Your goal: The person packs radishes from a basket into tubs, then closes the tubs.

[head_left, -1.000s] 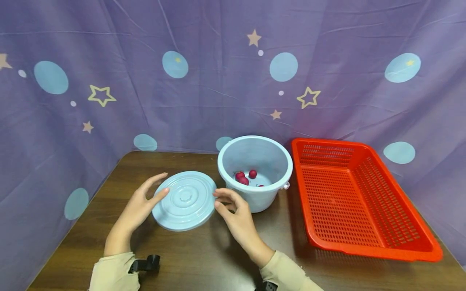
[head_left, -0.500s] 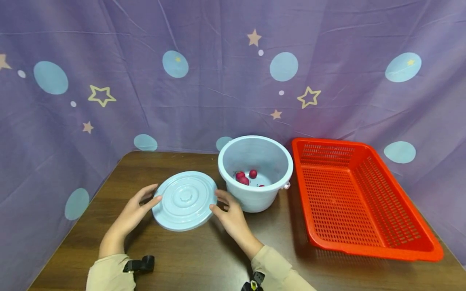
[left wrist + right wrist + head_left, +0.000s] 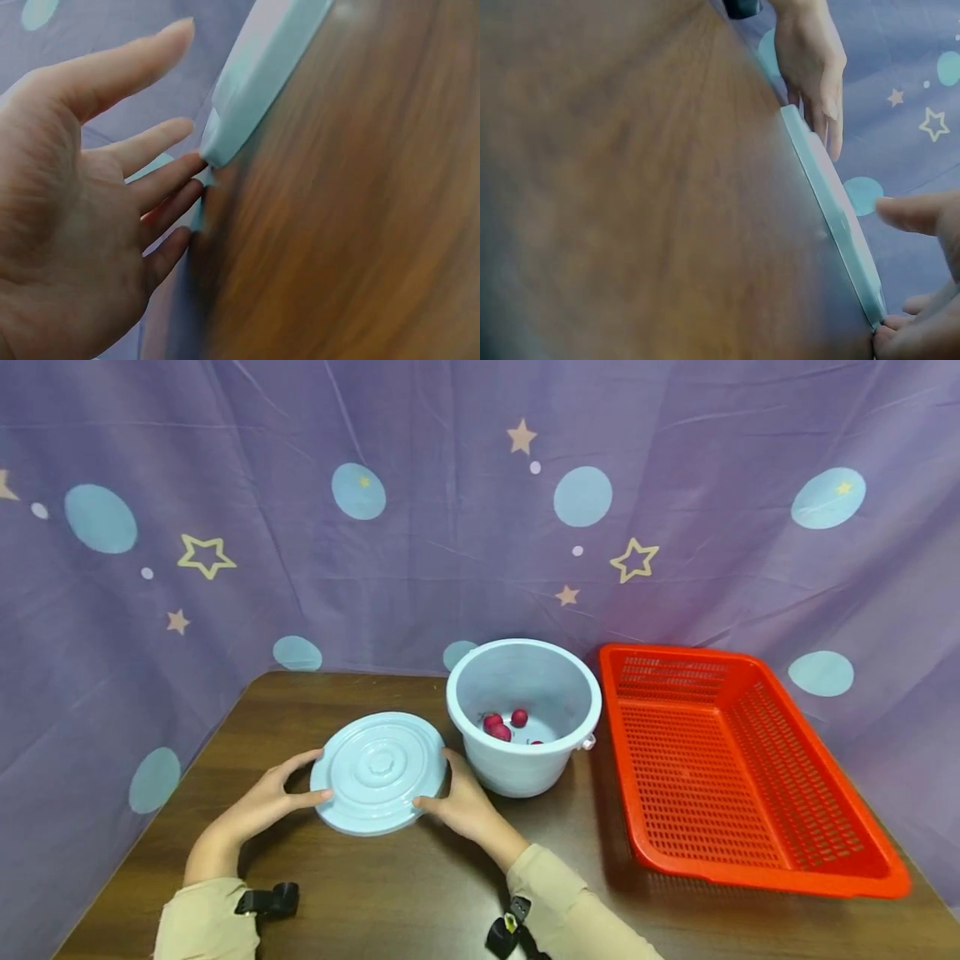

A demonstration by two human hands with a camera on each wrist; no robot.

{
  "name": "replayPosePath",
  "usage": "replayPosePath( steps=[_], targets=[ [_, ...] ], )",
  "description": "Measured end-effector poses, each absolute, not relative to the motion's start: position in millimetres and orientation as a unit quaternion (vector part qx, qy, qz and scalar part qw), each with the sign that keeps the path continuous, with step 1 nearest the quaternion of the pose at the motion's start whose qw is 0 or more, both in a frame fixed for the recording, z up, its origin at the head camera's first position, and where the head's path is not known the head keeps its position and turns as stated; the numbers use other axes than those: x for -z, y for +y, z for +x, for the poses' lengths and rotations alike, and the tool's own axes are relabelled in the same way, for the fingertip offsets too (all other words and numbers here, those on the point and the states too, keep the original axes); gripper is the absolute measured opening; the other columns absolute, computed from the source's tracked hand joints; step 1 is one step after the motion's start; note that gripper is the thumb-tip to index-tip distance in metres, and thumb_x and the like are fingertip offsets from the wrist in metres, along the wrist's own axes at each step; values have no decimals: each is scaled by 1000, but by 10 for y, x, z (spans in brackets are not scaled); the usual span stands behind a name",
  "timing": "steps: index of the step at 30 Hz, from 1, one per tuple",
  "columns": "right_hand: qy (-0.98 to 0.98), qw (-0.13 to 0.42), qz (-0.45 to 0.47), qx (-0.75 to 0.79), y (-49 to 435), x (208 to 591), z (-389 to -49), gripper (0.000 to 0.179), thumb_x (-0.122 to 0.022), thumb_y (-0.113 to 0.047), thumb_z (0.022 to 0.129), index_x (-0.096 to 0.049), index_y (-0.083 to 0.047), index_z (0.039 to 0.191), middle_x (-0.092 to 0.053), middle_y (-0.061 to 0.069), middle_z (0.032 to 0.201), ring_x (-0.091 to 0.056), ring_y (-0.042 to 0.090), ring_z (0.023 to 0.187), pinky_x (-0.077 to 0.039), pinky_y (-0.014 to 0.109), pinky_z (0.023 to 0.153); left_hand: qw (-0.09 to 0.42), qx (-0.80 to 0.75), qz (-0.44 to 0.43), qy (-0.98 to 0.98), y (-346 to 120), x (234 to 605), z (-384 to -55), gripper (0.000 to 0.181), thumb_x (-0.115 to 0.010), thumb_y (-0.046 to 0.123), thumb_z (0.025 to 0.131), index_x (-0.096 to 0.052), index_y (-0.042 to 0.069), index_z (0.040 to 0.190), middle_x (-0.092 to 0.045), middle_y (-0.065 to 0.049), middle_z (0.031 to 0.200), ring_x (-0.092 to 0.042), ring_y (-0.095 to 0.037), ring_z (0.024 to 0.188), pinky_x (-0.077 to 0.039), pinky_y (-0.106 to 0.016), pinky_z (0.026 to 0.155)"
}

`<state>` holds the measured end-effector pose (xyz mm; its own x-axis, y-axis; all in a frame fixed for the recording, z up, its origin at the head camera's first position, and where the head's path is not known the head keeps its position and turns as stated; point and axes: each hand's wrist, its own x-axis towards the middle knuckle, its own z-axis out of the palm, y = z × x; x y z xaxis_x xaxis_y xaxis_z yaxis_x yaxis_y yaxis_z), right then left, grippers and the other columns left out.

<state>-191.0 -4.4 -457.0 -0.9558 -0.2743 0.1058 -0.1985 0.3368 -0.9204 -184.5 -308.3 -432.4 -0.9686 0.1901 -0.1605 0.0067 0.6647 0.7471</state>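
A round pale blue lid [image 3: 378, 766] with raised rings lies on the wooden table. My left hand [image 3: 262, 806] is at its left edge, fingers relaxed and spread. In the left wrist view, the fingertips [image 3: 196, 159] touch the lid's rim while the thumb stands up apart from it. On the opposite side, my right hand [image 3: 461, 802] has its fingers at the right edge; in the right wrist view its thumb [image 3: 907, 212] is raised clear of the lid. Right behind that hand stands a matching pale blue bucket [image 3: 517, 772], uncovered, with several small dark red round fruits [image 3: 501, 732] inside.
A large red perforated plastic basket [image 3: 712, 785] occupies the right side of the wooden table [image 3: 360, 902]. Behind the table hangs a purple curtain [image 3: 450, 568] printed with stars and blue ovals. The bucket stands close beside the basket.
Both hands have slid toward me and a little left along the lid's edges. The right thumb now overlaps the lid's front right part. Lid, bucket and basket have stayed in place.
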Motion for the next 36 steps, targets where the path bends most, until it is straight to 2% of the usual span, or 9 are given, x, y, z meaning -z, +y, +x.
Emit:
replayPosePath(
  steps=[7, 15, 22, 27, 36],
  targets=[
    [847, 23, -206, 489, -85, 4602, -2019, 96, -87, -5, 69, -32, 15, 144, -39, 30, 145, -35, 39, 138, -26, 46, 114, 98, -326, 87, 936, -3225, 4283, -1895, 97, -85, 37, 78, -32, -1, 151, -26, -34, 151, -15, -59, 134, -25, -76, 93],
    [889, 64, -203, 405, -122, 4584, -2094, 109, -93, -17, 67, -26, 12, 149, -30, 29, 152, -22, 40, 145, -19, 46, 117, 80, -272, 107, 953, -3350, 4333, -1919, 98, -86, 37, 74, -36, -7, 146, -25, -33, 150, -19, -62, 130, -20, -78, 91],
    [902, 79, -180, 385, -160, 4577, -2137, 118, -97, -22, 61, -26, 13, 149, -22, 26, 156, -15, 40, 147, -17, 46, 117, 85, -285, 125, 947, -3380, 4381, -1926, 101, -88, 37, 72, -37, -5, 148, -21, -32, 153, -15, -62, 132, -15, -79, 91],
    [907, 87, -157, 380, -193, 4568, -2134, 118, -98, -24, 61, -29, 11, 149, -19, 25, 158, -14, 39, 147, -16, 46, 118, 76, -283, 140, 946, -3411, 4411, -1928, 104, -90, 33, 70, -34, -8, 148, -21, -33, 151, -16, -62, 130, -16, -78, 90],
    [902, 68, -164, 392, -231, 4560, -2117, 114, -98, -20, 60, -33, 3, 150, -28, 21, 154, -14, 41, 147, -17, 49, 117, 70, -290, 133, 945, -3434, 4390, -1900, 108, -93, 29, 65, -33, -11, 146, -21, -37, 149, -15, -66, 128, -16, -81, 88]
  ],
)
